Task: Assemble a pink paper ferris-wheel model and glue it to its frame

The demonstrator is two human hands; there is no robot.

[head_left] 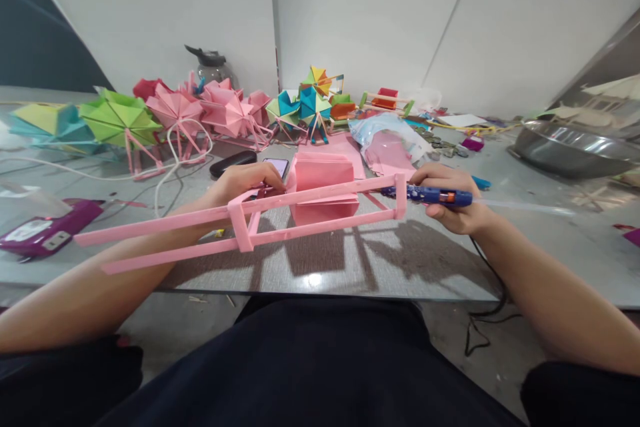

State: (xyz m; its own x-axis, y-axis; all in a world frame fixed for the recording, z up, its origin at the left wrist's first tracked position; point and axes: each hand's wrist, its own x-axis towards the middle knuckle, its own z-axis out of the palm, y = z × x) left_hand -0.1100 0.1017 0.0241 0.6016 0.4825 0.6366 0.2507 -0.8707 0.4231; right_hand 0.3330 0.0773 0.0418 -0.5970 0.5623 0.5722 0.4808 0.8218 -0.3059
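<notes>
A pink paper frame (320,197) of long strips and short crosspieces hangs tilted above the table's front, with its long free ends pointing left. Folded pink paper panels (324,173) sit in the middle of it, between the strips. Behind the frame, my left hand (250,185) has its fingers closed on it; the fingertips are partly hidden. My right hand (450,197) grips a blue glue gun (433,195), whose nozzle end lies by the frame's right crosspiece. A clear glue stick (525,207) trails from the gun's rear.
Several folded paper wheels in pink, green (117,117) and blue (314,105) line the back. A purple power strip (55,230) and white cable lie left. A phone (277,167) and black case (233,163) rest behind my left hand. A metal bowl (575,147) stands right.
</notes>
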